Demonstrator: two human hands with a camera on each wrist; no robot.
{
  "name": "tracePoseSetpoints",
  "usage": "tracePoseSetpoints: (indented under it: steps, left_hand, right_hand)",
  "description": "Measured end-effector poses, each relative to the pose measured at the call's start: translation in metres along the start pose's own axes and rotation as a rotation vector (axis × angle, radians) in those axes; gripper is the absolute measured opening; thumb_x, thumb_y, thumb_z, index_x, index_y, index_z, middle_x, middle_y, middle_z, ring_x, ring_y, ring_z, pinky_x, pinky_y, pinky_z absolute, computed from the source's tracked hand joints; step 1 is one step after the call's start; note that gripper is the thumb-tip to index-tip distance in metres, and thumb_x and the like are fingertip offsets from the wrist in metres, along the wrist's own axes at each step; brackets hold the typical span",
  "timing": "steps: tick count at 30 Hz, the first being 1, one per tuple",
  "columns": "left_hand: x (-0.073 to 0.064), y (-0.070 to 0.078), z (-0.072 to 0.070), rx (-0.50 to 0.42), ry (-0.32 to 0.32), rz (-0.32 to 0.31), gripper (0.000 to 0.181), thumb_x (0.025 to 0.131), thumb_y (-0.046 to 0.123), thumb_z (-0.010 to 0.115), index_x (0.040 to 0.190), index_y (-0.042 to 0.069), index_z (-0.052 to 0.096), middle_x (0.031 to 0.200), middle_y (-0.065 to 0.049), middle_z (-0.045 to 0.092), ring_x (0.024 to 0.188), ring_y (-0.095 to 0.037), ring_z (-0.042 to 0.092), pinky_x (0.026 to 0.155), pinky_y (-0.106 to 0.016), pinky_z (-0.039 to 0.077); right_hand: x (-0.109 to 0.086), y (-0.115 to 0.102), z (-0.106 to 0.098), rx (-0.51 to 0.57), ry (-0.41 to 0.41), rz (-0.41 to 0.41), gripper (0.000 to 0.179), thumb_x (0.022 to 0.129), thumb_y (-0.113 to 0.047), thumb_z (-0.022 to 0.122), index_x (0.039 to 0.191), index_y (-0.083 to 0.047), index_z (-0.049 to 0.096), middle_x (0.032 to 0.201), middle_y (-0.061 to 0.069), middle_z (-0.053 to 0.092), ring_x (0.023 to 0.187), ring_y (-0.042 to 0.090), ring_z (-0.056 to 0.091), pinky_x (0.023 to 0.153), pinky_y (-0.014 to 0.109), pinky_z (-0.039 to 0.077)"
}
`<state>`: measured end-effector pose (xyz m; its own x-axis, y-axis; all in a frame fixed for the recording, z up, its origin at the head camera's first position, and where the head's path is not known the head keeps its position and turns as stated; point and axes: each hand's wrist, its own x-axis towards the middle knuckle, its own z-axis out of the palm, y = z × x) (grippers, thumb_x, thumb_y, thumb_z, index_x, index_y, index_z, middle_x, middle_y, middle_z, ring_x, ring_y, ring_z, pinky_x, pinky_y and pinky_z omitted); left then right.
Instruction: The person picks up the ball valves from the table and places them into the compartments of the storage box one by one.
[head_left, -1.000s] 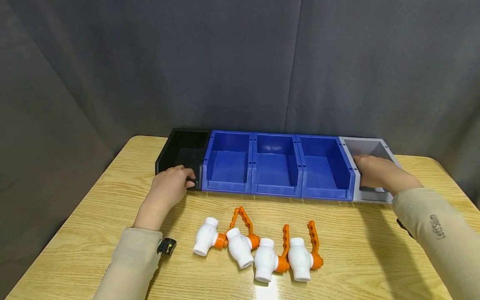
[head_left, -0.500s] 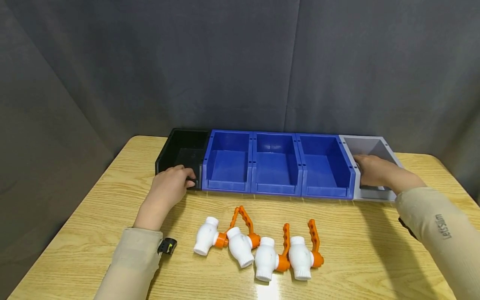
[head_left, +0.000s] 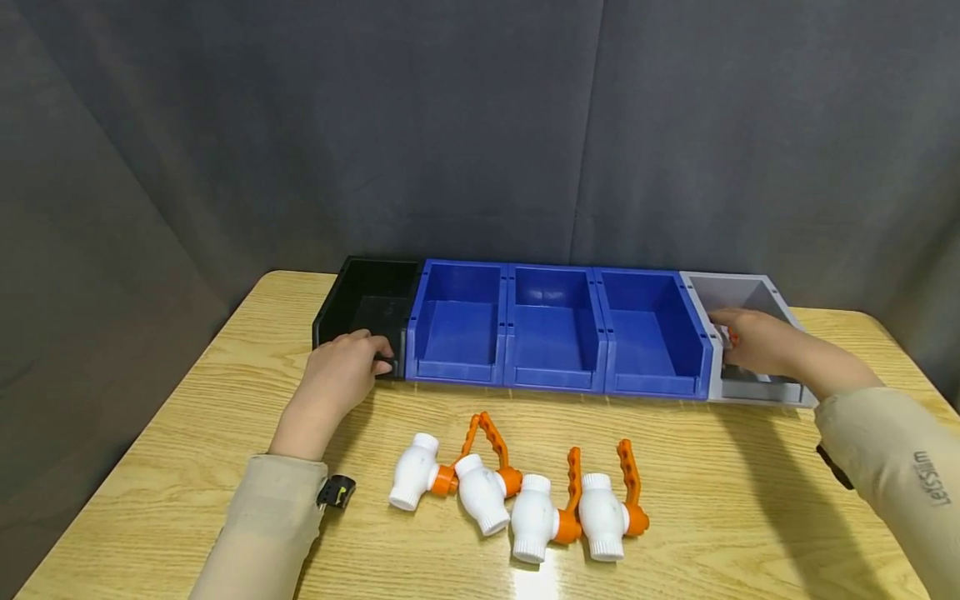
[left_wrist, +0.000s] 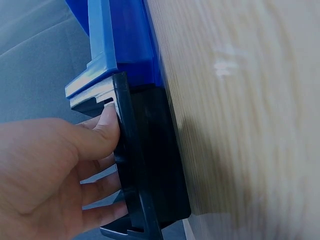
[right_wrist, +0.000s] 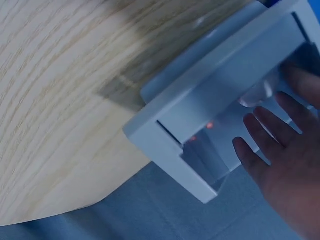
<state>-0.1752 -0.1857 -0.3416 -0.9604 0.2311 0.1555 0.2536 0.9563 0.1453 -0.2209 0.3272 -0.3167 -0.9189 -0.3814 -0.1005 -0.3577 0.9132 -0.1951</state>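
Note:
In the head view my left hand (head_left: 341,367) is at the front edge of the black storage bin (head_left: 371,308) and grips its rim. The left wrist view shows the thumb on the black rim (left_wrist: 132,125), with the fingers reaching behind it. My right hand (head_left: 765,342) reaches inside the grey bin (head_left: 768,390). By its thumb is a pale, glossy thing (right_wrist: 257,95), mostly hidden; an orange-red bit shows there in the head view. Whether the right hand holds it is unclear; in the right wrist view its fingers look fairly straight and spread.
Several white ball valves (head_left: 534,517) with orange handles lie in a loose row on the wooden table (head_left: 720,517). Three blue bins (head_left: 457,333) stand side by side between the black and grey ones. A dark curtain (head_left: 465,133) hangs behind.
My right wrist has shifted to the right and slightly back while the fingers stay inside the grey bin. White and orange-red bits now show by the fingers. The left hand keeps its place.

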Motion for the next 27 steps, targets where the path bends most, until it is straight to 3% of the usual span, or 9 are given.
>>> tracePoseSetpoints:
  steps: [6, 15, 23, 27]
  left_hand:
    - [0.002, -0.001, 0.000, 0.006, 0.010, 0.009, 0.013, 0.093, 0.018, 0.070, 0.102, 0.009, 0.074, 0.090, -0.008, 0.065, 0.089, -0.033, 0.065, 0.078, -0.049, 0.053]
    - [0.004, -0.001, 0.000, 0.009, -0.004, 0.001, 0.014, 0.093, 0.018, 0.070, 0.103, 0.009, 0.074, 0.091, -0.008, 0.066, 0.090, -0.034, 0.066, 0.078, -0.049, 0.053]
    - [0.007, -0.002, 0.002, 0.000, -0.001, -0.009, 0.015, 0.093, 0.018, 0.069, 0.104, 0.008, 0.074, 0.092, -0.008, 0.066, 0.091, -0.034, 0.065, 0.080, -0.050, 0.052]
    - [0.007, -0.001, 0.003, -0.003, 0.000, -0.009, 0.015, 0.093, 0.018, 0.070, 0.103, 0.008, 0.074, 0.091, -0.008, 0.065, 0.090, -0.033, 0.065, 0.080, -0.049, 0.052]
  right_hand:
    - [-0.010, -0.009, -0.008, -0.027, 0.042, 0.054, 0.042, 0.093, -0.005, 0.061, 0.130, 0.013, 0.053, 0.127, 0.038, 0.054, 0.114, 0.053, 0.054, 0.096, 0.066, 0.040]
    - [-0.025, -0.019, -0.010, -0.086, 0.152, 0.101, 0.037, 0.092, -0.011, 0.062, 0.127, 0.002, 0.060, 0.122, 0.030, 0.060, 0.102, 0.044, 0.060, 0.084, 0.063, 0.046]
    - [-0.037, -0.035, -0.008, -0.143, 0.297, 0.028, 0.026, 0.089, -0.009, 0.067, 0.114, -0.002, 0.068, 0.104, 0.018, 0.068, 0.083, 0.030, 0.062, 0.070, 0.053, 0.051]
    - [-0.044, -0.042, -0.005, -0.157, 0.399, -0.053, 0.023, 0.085, -0.008, 0.071, 0.107, -0.004, 0.071, 0.102, 0.018, 0.069, 0.084, 0.033, 0.065, 0.069, 0.055, 0.052]
